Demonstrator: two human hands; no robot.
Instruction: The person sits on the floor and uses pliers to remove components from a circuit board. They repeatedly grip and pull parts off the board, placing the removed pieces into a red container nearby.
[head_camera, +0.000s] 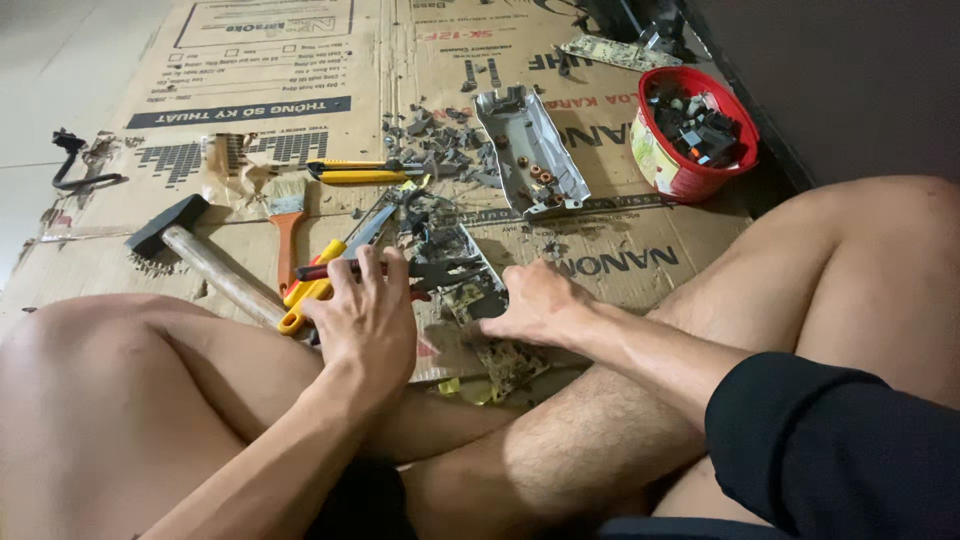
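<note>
My left hand grips the red handles of a pair of pliers whose dark jaws reach right over a circuit board lying on the cardboard. My right hand presses down on that board's right side, fingers curled on it. Yellow-handled pliers lie just under my left hand. Broken grey bits are scattered beyond the board.
A hammer, a paintbrush and a yellow utility knife lie at the left. A grey metal casing and a red bowl of dark parts sit further back. My bare legs frame both sides; a dark wall stands at the right.
</note>
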